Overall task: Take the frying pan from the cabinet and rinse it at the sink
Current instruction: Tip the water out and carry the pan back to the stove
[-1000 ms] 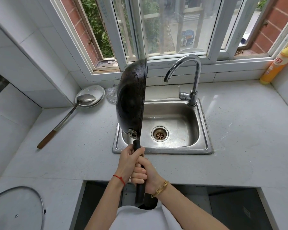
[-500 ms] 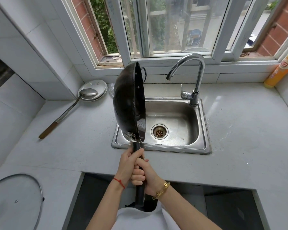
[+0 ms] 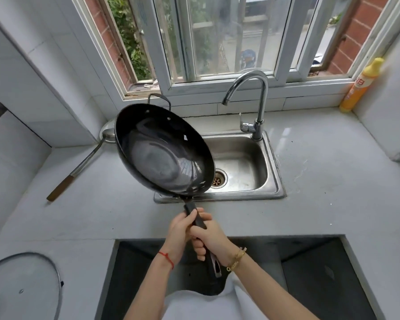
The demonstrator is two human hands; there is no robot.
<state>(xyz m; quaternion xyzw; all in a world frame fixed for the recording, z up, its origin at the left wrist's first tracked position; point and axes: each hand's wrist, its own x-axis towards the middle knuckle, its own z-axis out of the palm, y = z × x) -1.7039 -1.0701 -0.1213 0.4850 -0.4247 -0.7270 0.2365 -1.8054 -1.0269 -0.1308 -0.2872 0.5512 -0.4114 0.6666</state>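
A person stood at a grey kitchen surface (image 3: 333, 192), seen from above, holding a black frying pan (image 3: 164, 155) by its long handle with both hands. The left hand (image 3: 180, 229) gripped the handle nearer the pan, and the right hand (image 3: 211, 236) gripped it just behind; the fingers of both hands were curled tight around the handle.

A second before, the pan had stood on edge, its dark underside facing left and its rim pointing at the window. It had since rolled over, so that its shiny inside faced up and toward the camera, tilted with the far rim higher. It also sat lower and further left in the frame, at the centre left, hanging over the left edge of the steel sink (image 3: 273, 172) and partly hiding it.

The tap (image 3: 256, 98) curved above the sink in the upper centre of the frame, and no water could be seen running from it. The drain (image 3: 218, 179) showed just right of the pan's lower rim.

The turn suggested that the pan had been brought to the sink and was being set up to catch water, or shaken out; the rinsing itself looked unfinished or not yet started.

Elsewhere, a metal ladle (image 3: 83, 162) with a wooden grip lay at the left, a glass lid (image 3: 23, 287) rested at the lower left, and a yellow bottle (image 3: 360, 86) stood at the upper right.
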